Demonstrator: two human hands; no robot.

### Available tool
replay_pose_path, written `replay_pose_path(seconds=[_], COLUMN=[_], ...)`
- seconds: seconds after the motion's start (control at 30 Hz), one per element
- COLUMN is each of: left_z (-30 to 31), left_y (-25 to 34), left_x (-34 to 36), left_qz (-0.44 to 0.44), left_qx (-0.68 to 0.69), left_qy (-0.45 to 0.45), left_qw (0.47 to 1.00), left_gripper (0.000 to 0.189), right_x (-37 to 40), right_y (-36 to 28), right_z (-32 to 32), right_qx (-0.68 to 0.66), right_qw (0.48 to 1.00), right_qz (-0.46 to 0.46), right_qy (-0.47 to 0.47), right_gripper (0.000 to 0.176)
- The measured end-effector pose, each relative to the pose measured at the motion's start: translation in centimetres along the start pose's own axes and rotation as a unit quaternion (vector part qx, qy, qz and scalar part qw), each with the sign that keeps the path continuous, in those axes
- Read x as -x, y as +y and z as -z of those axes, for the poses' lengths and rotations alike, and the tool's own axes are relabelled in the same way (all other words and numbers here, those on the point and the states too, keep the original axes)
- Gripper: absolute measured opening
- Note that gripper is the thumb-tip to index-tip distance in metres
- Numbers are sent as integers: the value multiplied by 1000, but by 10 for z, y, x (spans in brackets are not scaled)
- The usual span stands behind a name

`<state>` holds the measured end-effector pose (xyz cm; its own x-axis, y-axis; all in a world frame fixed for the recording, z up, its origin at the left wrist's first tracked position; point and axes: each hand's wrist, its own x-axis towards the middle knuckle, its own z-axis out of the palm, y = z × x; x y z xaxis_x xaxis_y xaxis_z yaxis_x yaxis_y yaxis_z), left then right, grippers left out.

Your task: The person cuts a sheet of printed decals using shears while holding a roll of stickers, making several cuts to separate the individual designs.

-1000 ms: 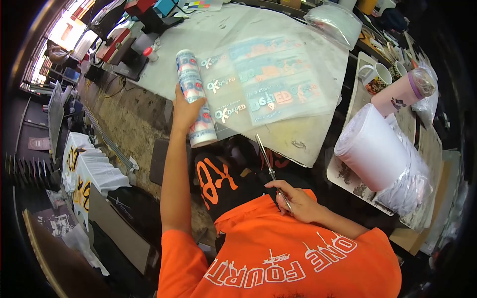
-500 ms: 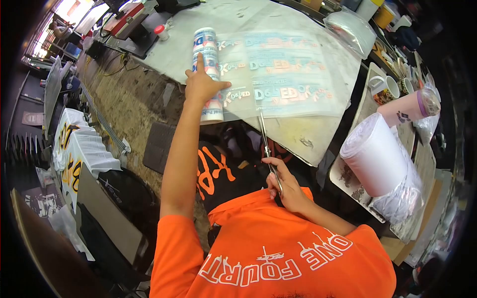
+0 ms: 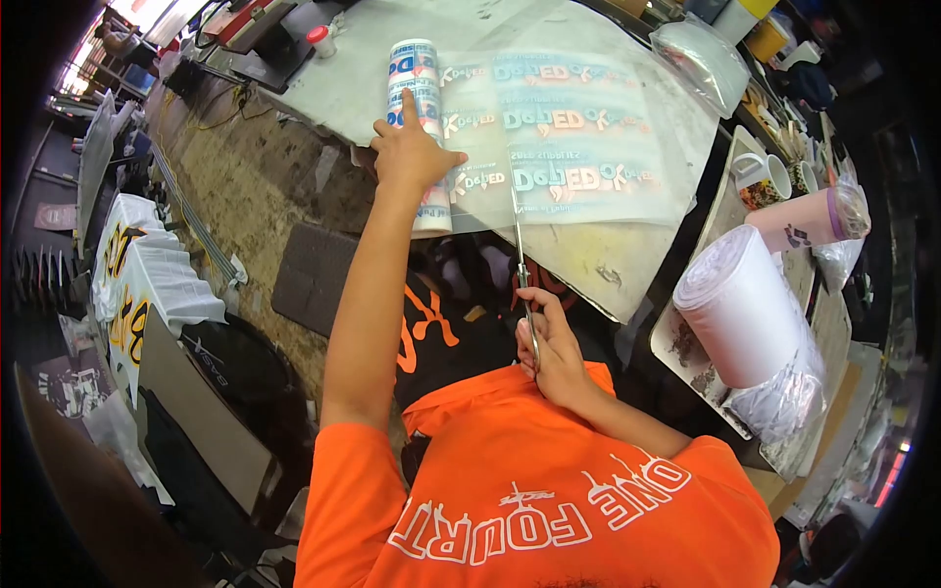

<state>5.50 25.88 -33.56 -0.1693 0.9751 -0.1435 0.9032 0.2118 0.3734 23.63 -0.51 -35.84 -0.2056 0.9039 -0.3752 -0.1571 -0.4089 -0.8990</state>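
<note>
A roll of printed transfer film (image 3: 416, 61) lies on the table, and its unrolled sheet (image 3: 578, 147) spreads to the right with repeated mirrored blue and pink lettering. My left hand (image 3: 414, 157) rests on the roll, index finger and thumb stretched apart. In my right hand (image 3: 557, 348) are long metal scissors (image 3: 521, 255), fingers around the handles. Their blades point away from me and reach the sheet's near edge, between the small print and the large print. How far apart the blades stand is hard to make out.
Under the film is a pale-topped table (image 3: 588, 269). A red-capped jar (image 3: 320, 41) stands at its far left. To the right, a tray (image 3: 676, 343) carries a thick white roll (image 3: 735, 304), a pink tumbler (image 3: 799, 220) and a printed mug (image 3: 760, 181). Plastic bags (image 3: 698, 64) lie at the far right.
The scissors and my right hand have shifted slightly forward, with the blades more upright in view. My left hand stays on the roll. The whole view has shifted a little.
</note>
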Motion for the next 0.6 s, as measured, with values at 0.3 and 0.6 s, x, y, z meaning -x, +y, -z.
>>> replay_pose_path(seconds=[0.3, 0.6], left_z=[-17, -40], left_y=[-1, 23], left_x=[-2, 6], left_qz=[-49, -152], left_qx=[-35, -169], left_qy=[70, 83], left_qw=[996, 970], left_gripper=[125, 81], right_x=[-3, -4], right_y=[4, 5], right_z=[1, 2], right_qx=[-75, -96], right_qw=[997, 995], right_qz=[-7, -13], right_qy=[-7, 5], right_gripper=[35, 33])
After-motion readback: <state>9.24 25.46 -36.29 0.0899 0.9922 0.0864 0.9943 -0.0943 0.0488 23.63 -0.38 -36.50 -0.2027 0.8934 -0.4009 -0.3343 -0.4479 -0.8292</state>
